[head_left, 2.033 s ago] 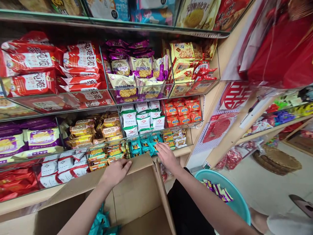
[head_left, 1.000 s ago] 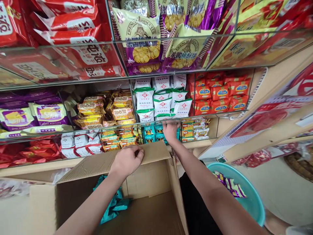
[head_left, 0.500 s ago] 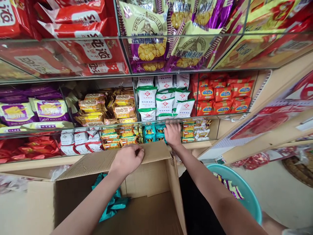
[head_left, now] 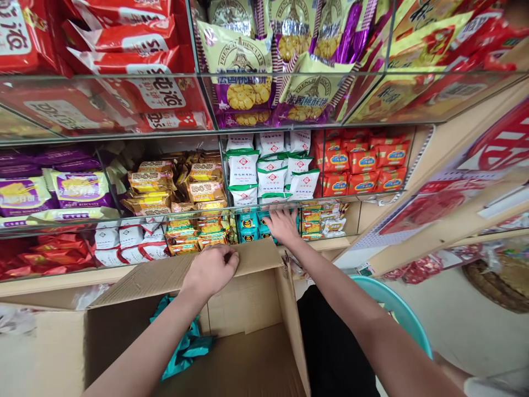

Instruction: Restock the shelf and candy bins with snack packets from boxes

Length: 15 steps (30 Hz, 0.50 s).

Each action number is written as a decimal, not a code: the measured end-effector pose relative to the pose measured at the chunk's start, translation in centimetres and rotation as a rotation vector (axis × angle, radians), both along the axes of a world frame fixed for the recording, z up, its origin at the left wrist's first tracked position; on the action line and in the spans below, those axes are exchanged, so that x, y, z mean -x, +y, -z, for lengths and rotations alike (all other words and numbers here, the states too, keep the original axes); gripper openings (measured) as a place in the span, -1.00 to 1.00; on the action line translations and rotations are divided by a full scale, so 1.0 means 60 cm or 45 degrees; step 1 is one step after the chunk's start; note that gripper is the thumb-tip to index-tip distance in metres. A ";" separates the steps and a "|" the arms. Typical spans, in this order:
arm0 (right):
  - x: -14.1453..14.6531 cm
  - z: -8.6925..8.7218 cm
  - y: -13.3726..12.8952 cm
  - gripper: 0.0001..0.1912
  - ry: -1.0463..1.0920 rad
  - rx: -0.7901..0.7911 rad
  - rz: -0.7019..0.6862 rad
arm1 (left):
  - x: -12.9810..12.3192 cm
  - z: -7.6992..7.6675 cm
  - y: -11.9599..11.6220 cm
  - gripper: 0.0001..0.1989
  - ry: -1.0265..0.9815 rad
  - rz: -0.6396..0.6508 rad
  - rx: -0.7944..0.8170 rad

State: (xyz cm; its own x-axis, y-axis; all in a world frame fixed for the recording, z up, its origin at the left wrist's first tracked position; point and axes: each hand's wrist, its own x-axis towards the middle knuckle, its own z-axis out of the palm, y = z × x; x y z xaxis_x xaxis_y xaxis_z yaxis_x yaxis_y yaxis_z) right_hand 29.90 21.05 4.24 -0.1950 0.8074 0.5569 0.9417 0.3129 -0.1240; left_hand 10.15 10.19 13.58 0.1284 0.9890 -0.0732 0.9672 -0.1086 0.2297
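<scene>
My left hand (head_left: 211, 270) is closed over the top flap of an open cardboard box (head_left: 264, 298), its fingers curled on the edge. Inside the box, at the left, lie several teal packets (head_left: 190, 344). My right hand (head_left: 282, 226) rests with fingers spread on teal packets (head_left: 249, 226) in the lowest shelf row, just under the glass shelf edge. Above it sit white and green packets (head_left: 270, 179). What lies beneath my right palm is hidden.
Gold packets (head_left: 184, 234) and red packets (head_left: 366, 161) fill neighbouring compartments. Large biscuit bags (head_left: 243, 71) stand on the upper shelf. Glass dividers and shelf edges surround the right hand. A teal basin (head_left: 407, 309) stands on the floor at the right.
The view has shifted slightly, moving the shelves and box a little left in the picture. My right hand's fingers look more spread over the teal packets. My left hand keeps its place on the flap.
</scene>
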 end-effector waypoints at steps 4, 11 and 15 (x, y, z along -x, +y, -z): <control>-0.013 0.016 -0.014 -0.55 -0.074 -0.101 -0.130 | -0.002 -0.005 -0.002 -0.66 -0.012 -0.022 0.024; 0.005 -0.004 0.008 -0.52 -0.094 0.000 -0.075 | -0.004 -0.010 0.000 -0.68 -0.041 -0.053 0.051; -0.007 -0.009 -0.009 -0.58 -0.045 -0.040 -0.083 | -0.003 -0.009 -0.001 -0.69 -0.045 -0.053 0.048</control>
State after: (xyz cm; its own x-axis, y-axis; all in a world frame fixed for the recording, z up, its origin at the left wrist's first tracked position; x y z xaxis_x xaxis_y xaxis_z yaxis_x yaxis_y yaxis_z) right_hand 30.32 20.49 4.80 -0.2667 0.7747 0.5734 0.9227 0.3770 -0.0802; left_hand 10.36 10.15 14.15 0.0907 0.9902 -0.1066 0.9618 -0.0593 0.2671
